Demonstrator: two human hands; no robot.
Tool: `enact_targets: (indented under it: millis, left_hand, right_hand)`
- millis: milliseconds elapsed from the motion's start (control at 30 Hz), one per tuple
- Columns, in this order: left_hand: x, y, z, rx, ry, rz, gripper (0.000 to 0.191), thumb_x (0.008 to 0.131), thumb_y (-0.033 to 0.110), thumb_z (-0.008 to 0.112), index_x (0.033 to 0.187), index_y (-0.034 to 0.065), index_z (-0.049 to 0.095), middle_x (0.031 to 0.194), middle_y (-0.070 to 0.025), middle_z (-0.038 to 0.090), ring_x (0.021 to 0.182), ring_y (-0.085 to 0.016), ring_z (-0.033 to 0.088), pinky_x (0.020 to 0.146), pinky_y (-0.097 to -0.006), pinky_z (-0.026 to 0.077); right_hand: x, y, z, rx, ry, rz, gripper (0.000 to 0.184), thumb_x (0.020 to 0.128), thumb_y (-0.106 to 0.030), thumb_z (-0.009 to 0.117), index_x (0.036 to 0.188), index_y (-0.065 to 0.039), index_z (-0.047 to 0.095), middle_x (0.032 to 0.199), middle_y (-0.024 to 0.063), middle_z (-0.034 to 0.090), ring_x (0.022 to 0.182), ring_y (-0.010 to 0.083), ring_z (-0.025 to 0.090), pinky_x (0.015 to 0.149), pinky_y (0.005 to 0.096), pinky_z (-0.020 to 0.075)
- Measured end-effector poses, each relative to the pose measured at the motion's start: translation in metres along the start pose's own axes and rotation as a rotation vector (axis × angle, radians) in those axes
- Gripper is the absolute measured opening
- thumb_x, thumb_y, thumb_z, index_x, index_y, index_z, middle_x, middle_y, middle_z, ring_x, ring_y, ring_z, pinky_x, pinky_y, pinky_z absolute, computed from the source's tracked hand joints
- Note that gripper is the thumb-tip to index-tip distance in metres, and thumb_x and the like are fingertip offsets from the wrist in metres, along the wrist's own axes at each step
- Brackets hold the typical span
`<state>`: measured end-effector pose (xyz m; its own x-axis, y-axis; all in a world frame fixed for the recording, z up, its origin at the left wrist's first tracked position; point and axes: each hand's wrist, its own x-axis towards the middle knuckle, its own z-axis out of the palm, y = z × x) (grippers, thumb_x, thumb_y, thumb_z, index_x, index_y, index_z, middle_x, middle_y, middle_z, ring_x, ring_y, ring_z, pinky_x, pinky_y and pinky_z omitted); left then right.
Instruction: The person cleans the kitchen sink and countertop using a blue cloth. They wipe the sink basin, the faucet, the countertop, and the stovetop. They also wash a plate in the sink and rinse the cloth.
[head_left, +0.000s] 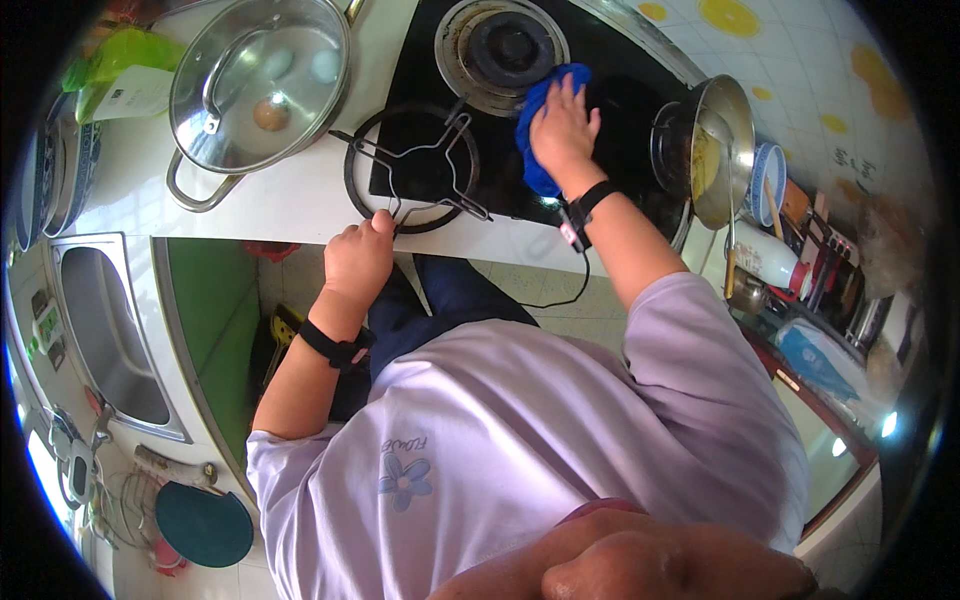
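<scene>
My left hand (360, 251) grips the near edge of a round metal pan support (471, 161) from a gas stove. The support lies tilted over the white counter edge and the corner of the black glass hob (491, 176). Under the flattened palm and fingers of my right hand (564, 131) is a bunched blue cloth (538, 169), pressed on the hob. That cloth touches the near rim of the left burner (513, 49), which stands uncovered with its dark cap and stained metal ring showing.
A glass-lidded pot (255, 161) holding several eggs stands left on the counter. To the right, a wok (739, 150) with a ladle sits over the other burner. Beyond it are a blue-white bowl (766, 184) and a white bottle (765, 251). A sink (112, 337) lies at left.
</scene>
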<state>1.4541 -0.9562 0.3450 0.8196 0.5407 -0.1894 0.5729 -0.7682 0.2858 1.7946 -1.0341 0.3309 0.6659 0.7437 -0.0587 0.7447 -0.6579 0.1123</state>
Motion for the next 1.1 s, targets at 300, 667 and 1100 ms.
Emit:
enact_targets:
  millis: [300, 667, 1100]
  left_hand:
    - [-0.003, -0.003, 0.003, -0.008, 0.04, 0.007, 0.007, 0.087, 0.015, 0.056, 0.09, 0.0102, 0.051, 0.074, -0.0063, 0.065, 0.068, -0.026, 0.067, 0.058, -0.0384, 0.055]
    - [-0.004, 0.001, 0.001, -0.02, 0.099, -0.014, 0.008, 0.087, 0.015, 0.059, 0.089, 0.0113, 0.052, 0.074, -0.0037, 0.064, 0.068, -0.024, 0.066, 0.058, -0.0366, 0.054]
    - [-0.006, 0.001, 0.004, -0.002, 0.107, -0.021, 0.008, 0.083, 0.013, 0.058, 0.087, 0.0114, 0.051, 0.072, -0.0028, 0.063, 0.067, -0.022, 0.066, 0.057, -0.0353, 0.054]
  right_hand:
    - [0.193, 0.053, -0.039, -0.146, -0.025, -0.697, 0.053, 0.094, -0.023, 0.056, 0.146, -0.024, 0.045, 0.159, 0.0048, 0.03, 0.142, 0.0317, 0.034, 0.108, 0.0591, 0.0343]
    - [0.238, -0.108, -0.077, -0.275, -0.082, -1.722, 0.049, 0.088, -0.028, 0.062, 0.136, -0.033, 0.057, 0.16, 0.0056, 0.031, 0.146, 0.0314, 0.028, 0.113, 0.0561, 0.0299]
    - [0.224, -0.076, -0.059, 0.163, 0.043, -0.664, 0.026, 0.072, -0.026, 0.075, 0.092, -0.013, 0.065, 0.08, 0.0179, 0.066, 0.077, 0.0393, 0.064, 0.07, 0.0472, 0.0511]
